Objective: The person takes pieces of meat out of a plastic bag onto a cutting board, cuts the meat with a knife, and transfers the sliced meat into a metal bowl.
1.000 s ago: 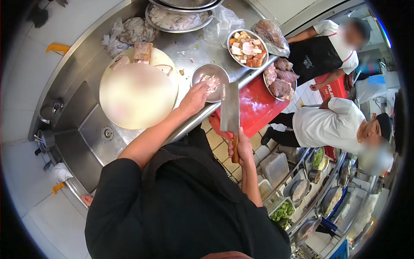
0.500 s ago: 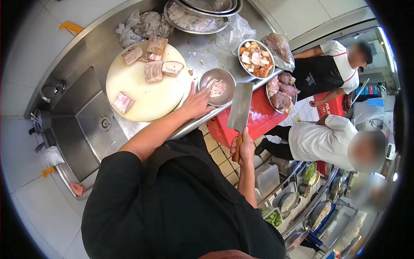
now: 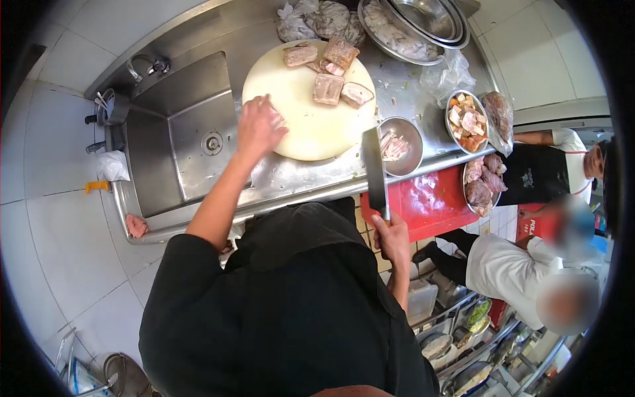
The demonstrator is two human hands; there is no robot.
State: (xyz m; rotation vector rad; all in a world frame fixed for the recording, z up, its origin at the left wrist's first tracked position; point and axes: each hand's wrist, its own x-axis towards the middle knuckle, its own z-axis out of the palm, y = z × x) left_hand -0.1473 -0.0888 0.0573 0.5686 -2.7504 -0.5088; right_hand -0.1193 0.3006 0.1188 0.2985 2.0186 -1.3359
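Note:
My right hand point(image 3: 393, 239) grips a cleaver point(image 3: 376, 173) by its handle, its broad blade standing up in front of the counter's edge. On the left side of the round cutting board point(image 3: 311, 139), my left hand point(image 3: 260, 127) has its fingers closed over a piece of meat point(image 3: 277, 119), which they mostly hide. Several blocks of pale, fatty meat point(image 3: 328, 88) sit toward the board's far side. Just right of the board is a metal bowl point(image 3: 411, 135) with thin meat strips point(image 3: 394, 147) inside.
A sink point(image 3: 198, 142) lies to the left. Bowls of cubed meat point(image 3: 468, 122) and larger chunks point(image 3: 481, 184) stand right, the latter on a red surface point(image 3: 423, 205). Colanders point(image 3: 430, 20) and bagged food point(image 3: 324, 21) are at the back. Two people point(image 3: 506, 278) stand at right.
My left hand has moved from the bowl of strips to the meat piece at the board's left. The cleaver stays in my right hand, now more edge-on. The view has shifted left.

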